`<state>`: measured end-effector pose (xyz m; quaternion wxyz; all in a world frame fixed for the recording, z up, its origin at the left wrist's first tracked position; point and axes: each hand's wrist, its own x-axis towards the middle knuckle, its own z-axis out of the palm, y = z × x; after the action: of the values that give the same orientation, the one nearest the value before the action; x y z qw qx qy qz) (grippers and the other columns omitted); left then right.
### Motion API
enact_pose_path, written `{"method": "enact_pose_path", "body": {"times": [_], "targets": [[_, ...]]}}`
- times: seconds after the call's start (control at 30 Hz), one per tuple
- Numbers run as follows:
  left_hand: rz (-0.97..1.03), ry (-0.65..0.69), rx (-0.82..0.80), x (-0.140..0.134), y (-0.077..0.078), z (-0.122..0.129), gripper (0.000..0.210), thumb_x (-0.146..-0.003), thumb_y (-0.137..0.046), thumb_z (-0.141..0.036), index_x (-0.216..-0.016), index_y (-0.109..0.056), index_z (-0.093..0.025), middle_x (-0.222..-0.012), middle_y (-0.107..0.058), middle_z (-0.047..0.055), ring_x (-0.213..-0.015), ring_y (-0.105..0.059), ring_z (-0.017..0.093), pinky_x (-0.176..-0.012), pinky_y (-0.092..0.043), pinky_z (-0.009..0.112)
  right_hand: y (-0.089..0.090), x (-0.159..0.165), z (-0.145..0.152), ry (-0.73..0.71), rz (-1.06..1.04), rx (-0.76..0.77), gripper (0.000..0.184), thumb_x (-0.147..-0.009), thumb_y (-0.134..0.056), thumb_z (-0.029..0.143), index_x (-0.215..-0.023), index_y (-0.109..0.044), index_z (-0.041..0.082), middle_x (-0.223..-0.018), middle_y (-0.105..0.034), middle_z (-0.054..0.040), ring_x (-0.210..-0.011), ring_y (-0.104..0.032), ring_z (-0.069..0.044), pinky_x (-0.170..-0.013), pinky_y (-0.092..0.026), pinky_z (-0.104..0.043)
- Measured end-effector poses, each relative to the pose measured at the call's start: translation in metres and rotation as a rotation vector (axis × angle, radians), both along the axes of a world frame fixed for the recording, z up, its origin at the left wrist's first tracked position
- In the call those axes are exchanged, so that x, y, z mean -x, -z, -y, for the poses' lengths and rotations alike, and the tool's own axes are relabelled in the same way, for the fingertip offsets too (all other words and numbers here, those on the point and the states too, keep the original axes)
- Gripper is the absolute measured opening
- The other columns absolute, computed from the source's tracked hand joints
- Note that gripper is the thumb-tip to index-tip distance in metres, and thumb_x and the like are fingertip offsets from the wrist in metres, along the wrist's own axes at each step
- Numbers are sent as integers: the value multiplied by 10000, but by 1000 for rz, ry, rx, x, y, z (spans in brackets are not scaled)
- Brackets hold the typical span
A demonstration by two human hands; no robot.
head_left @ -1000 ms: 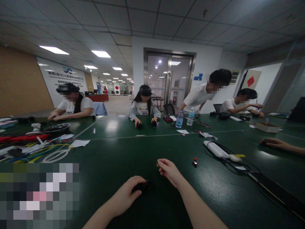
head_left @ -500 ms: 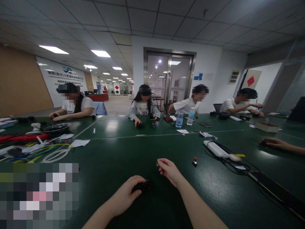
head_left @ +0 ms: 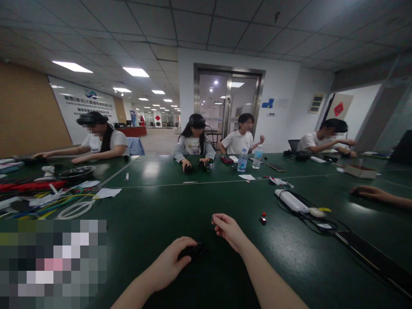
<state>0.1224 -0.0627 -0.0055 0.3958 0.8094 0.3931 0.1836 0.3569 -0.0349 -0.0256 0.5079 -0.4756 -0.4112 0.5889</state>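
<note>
My left hand [head_left: 176, 256] is closed around a small black object [head_left: 197, 249] on the dark green table [head_left: 154, 214]; its exact kind is too dark to make out. Up and to the right of it, my right hand [head_left: 227, 227] is closed in a pinch above the table. Something tiny shows at its fingertips, too small to name. A little way right of that hand lies a small shiny metal piece with a red-orange top [head_left: 263, 219], touched by neither hand.
A white power strip [head_left: 291, 201] with black cables lies to the right, near a long dark flat device [head_left: 373, 257]. Coiled wires [head_left: 75, 209] and papers [head_left: 108, 193] cover the left side. Two water bottles [head_left: 242, 161] stand across the table, where several people sit.
My hands have stayed in place. Across the table, one person has sat more upright and raised a hand, another has moved a hand to a black object, and the person at left has reached outward.
</note>
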Motion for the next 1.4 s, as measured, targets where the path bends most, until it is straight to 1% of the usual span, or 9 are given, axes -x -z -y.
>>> {"method": "enact_pose_path", "body": {"times": [0.27, 0.47, 0.73, 0.9, 1.0, 1.2, 1.4], "targets": [[-2, 4, 8, 0, -4, 2, 369, -775, -463, -219, -1137, -502, -276, -1229, -466, 13, -1122, -421, 169, -1005, -280, 347, -1, -1, 1, -5, 19, 0, 299, -718, -613, 344, -963, -580, 178, -885, -588, -48, -648, -524, -81, -596, -437, -216], [-4, -9, 12, 0, -4, 2, 370, -766, -466, -221, -1130, -508, -274, -1229, -469, 15, -1124, -421, 182, -1005, -277, 359, -4, 0, 3, 0, 8, -1, 300, -714, -615, 345, -960, -579, 178, -875, -586, -45, -641, -519, -80, -590, -433, -214], [-8, 6, 0, -3, -11, 4, 372, -754, -470, -195, -1116, -518, -266, -1202, -492, 10, -1118, -429, 166, -1009, -278, 327, -2, 0, 0, 12, 0, 0, 311, -699, -629, 353, -951, -579, 178, -855, -586, -37, -621, -514, -76, -570, -426, -211], [1, 3, -4, -1, -7, 3, 372, -764, -463, -208, -1128, -510, -267, -1223, -476, 17, -1121, -424, 169, -1008, -277, 342, -7, 2, 3, 14, 8, 20, 288, -703, -626, 330, -940, -579, 172, -848, -584, -34, -613, -511, -69, -565, -422, -202], [-1, 0, 9, 0, -5, 2, 375, -765, -464, -216, -1134, -506, -269, -1228, -471, 20, -1118, -426, 174, -1004, -283, 350, -6, 2, 3, 7, 14, 14, 308, -701, -625, 344, -952, -577, 171, -858, -584, -38, -620, -516, -71, -569, -425, -203], [-6, -3, 18, 0, -6, 2, 375, -769, -467, -225, -1139, -498, -275, -1235, -463, 14, -1134, -414, 171, -1014, -270, 355, -1, 0, 1, -6, 19, -5, 321, -709, -614, 354, -972, -572, 173, -881, -580, -43, -640, -524, -78, -593, -439, -215], [-4, 2, 17, 0, -7, 3, 372, -777, -458, -221, -1142, -493, -279, -1227, -467, 14, -1120, -424, 171, -1001, -286, 353, -3, -1, 2, -8, 26, 5, 313, -712, -611, 353, -969, -573, 178, -891, -579, -45, -644, -521, -80, -593, -438, -215]]}}
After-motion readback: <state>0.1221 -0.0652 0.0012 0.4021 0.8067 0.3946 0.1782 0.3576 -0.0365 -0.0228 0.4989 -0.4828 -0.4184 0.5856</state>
